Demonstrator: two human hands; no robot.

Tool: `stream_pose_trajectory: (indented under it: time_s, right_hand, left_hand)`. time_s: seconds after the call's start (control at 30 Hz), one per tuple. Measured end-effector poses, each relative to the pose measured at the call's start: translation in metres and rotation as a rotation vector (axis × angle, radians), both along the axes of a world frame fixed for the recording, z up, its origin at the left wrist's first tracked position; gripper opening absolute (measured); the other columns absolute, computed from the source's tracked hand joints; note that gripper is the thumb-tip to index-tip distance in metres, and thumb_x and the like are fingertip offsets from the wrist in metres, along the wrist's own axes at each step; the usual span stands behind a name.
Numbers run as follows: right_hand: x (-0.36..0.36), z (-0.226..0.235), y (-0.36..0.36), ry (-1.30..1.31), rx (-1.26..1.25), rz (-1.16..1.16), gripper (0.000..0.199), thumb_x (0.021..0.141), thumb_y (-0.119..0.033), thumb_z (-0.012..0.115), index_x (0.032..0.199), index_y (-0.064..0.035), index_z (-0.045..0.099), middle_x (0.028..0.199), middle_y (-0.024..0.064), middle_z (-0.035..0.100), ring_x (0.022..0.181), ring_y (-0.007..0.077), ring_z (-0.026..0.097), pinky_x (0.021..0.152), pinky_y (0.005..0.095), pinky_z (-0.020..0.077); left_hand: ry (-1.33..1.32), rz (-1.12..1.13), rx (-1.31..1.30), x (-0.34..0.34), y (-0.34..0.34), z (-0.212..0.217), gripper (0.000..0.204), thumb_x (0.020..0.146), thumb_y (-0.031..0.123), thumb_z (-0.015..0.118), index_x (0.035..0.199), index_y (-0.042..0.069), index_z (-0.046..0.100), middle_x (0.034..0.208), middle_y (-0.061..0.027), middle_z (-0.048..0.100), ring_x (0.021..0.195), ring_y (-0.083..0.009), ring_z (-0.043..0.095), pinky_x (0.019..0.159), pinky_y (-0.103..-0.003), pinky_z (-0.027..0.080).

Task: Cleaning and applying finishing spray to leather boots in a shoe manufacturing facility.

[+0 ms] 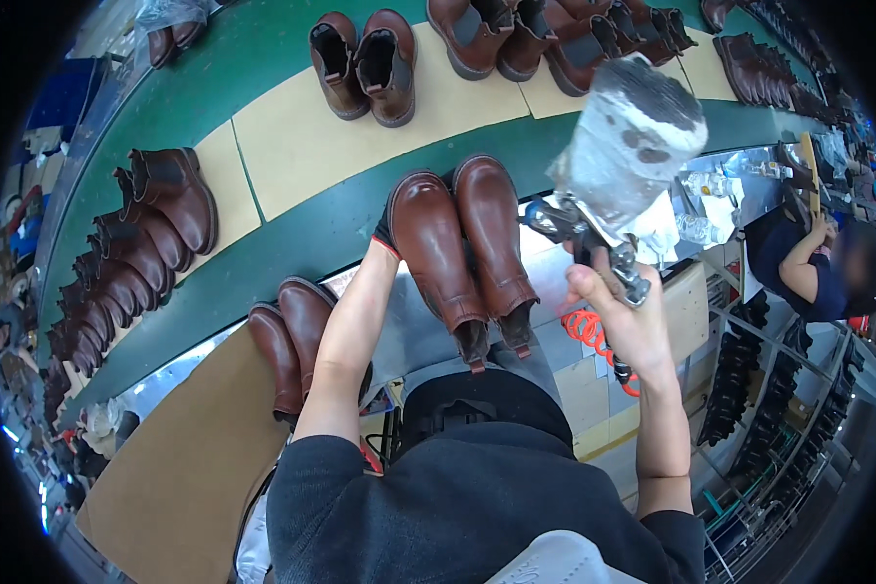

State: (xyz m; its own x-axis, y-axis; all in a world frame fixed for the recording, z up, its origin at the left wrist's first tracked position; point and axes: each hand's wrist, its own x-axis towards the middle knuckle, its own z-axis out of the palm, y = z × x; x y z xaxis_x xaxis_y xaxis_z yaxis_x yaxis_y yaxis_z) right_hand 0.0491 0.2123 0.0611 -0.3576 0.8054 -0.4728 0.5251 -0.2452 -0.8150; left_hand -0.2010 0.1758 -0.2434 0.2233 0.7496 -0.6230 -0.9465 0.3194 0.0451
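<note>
My left hand (385,232), in a dark glove with a red cuff, grips the left one of two brown ankle boots at its outer side; most of its fingers are hidden behind the boot. That left boot (426,238) and the right boot (490,229) stand side by side, toes away from me and pull tabs toward my lap. In my bare right hand (621,310) is a spray gun (594,238), held up to the right of the boots. A cup wrapped in clear plastic (633,146), smeared dark, sits on top of the gun.
Another boot pair (363,63) stands on tan board across the green conveyor (292,219). Rows of boots (136,243) line both sides. A second pair (297,326) rests on brown cardboard (180,457) at left. An orange coiled hose (586,333), bottles (701,226), a shoe rack (779,389) and a co-worker (798,258) are at right.
</note>
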Motion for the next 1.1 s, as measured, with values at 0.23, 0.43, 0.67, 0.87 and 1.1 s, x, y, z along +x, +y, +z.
stream_pose_trajectory:
  time_s: [0.23,0.43,0.67,0.87,1.1]
  right_hand:
    - [-0.005,0.011,0.000,-0.156,0.166,0.062,0.028,0.085,-0.022,0.070,0.084,0.0051,0.063,0.059,0.0035,0.054,0.057,0.0072,0.045,0.053,0.0262,0.0394]
    - [-0.017,0.006,0.005,-0.150,0.240,0.128,0.029,0.085,-0.021,0.069,0.090,0.0068,0.062,0.060,0.0079,0.053,0.060,0.0099,0.042,0.055,0.0290,0.0412]
    - [-0.033,0.003,0.020,-0.123,0.099,0.249,0.032,0.086,-0.025,0.068,0.090,0.0063,0.063,0.062,0.0067,0.055,0.060,0.0100,0.043,0.057,0.0291,0.0418]
    - [-0.005,-0.003,0.024,-0.106,0.027,0.029,0.025,0.089,-0.020,0.064,0.077,0.0012,0.059,0.066,0.0016,0.058,0.063,0.0075,0.055,0.062,0.0244,0.0456]
    - [-0.017,0.018,0.022,-0.051,-0.013,0.097,0.027,0.087,-0.024,0.067,0.079,0.0020,0.061,0.067,0.0023,0.059,0.063,0.0071,0.053,0.060,0.0246,0.0436]
  left_hand:
    - [0.015,-0.005,0.018,-0.002,0.000,0.000,0.023,0.095,0.008,0.048,0.116,0.004,0.057,0.112,-0.0095,0.061,0.099,-0.0180,0.058,0.090,-0.032,0.050]
    - [0.025,-0.026,0.046,0.000,-0.001,-0.001,0.023,0.095,0.008,0.049,0.116,0.004,0.057,0.112,-0.0096,0.061,0.099,-0.0181,0.058,0.090,-0.032,0.050]
    - [0.041,-0.032,0.071,0.003,-0.002,-0.001,0.024,0.095,0.007,0.049,0.116,0.004,0.057,0.113,-0.0098,0.061,0.100,-0.0183,0.058,0.091,-0.032,0.049]
    - [0.045,-0.028,0.095,0.004,-0.004,-0.001,0.024,0.094,0.007,0.049,0.117,0.004,0.057,0.113,-0.0099,0.061,0.100,-0.0184,0.058,0.091,-0.032,0.049]
    - [0.045,-0.083,0.130,0.002,-0.010,-0.001,0.025,0.094,0.007,0.050,0.117,0.003,0.057,0.114,-0.0101,0.060,0.101,-0.0186,0.057,0.091,-0.032,0.049]
